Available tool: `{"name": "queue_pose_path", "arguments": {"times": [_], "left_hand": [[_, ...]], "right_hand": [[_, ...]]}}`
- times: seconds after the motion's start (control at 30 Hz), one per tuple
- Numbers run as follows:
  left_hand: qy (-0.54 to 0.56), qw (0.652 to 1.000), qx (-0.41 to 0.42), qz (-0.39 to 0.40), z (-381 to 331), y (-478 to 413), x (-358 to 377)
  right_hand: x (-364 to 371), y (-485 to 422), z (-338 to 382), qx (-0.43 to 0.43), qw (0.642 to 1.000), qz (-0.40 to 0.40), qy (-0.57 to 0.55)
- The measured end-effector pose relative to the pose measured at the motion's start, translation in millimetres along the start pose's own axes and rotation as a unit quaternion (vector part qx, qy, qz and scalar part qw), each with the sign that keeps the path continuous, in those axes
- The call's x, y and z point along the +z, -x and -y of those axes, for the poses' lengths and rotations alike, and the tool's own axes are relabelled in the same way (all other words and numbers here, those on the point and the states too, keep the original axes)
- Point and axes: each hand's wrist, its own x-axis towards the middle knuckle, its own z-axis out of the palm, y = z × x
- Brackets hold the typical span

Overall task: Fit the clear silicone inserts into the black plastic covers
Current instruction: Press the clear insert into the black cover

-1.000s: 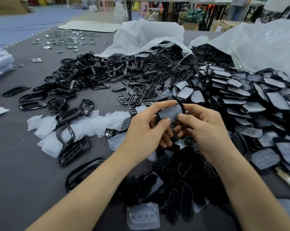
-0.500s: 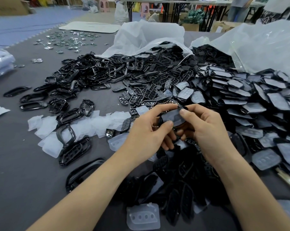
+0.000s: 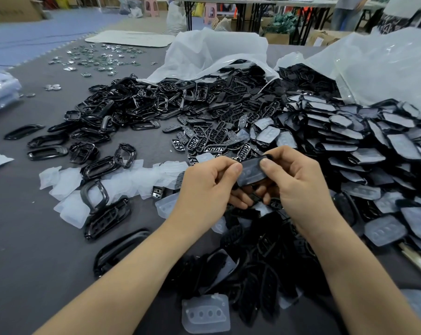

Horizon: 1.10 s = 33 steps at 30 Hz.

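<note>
Black cover (image 3: 250, 171) with clear insert seated inside, pinched between left hand (image 3: 204, 189) and right hand (image 3: 299, 187) fingers.

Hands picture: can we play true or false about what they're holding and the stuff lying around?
1. The left hand and right hand both pinch one black cover. True.
2. A loose clear insert lies near the bottom, between the arms. True.
3. Shiny silver bits sit right beside the hands. False: the silver pieces lie far off at the back left.
4. The big bag is tied shut. False: the white bag gapes open, black parts spilling out.
</note>
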Motion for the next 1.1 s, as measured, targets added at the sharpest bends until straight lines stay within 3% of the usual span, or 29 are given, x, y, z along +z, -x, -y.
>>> {"name": "queue_pose_path", "arguments": {"times": [0.33, 0.6, 0.8, 1.1], "left_hand": [[0.017, 1.000, -0.018, 0.016, 1.0, -1.0, 0.7], [-0.024, 1.000, -0.007, 0.020, 3.8, -0.9, -0.9], [-0.215, 0.972, 0.094, -0.022, 9.4, 1.3, -1.2], [-0.270, 0.952, 0.136, -0.048, 6.4, 0.6, -1.1]], "right_hand": [[0.5, -0.6, -2.7, 0.012, 1.000, 0.007, 0.022], [-2.1, -2.7, -3.1, 0.066, 0.993, 0.002, -0.093], [1.7, -1.4, -3.5, 0.028, 0.999, -0.025, -0.003], [3.0, 1.0, -1.1, -0.004, 0.995, -0.045, 0.089]]}}
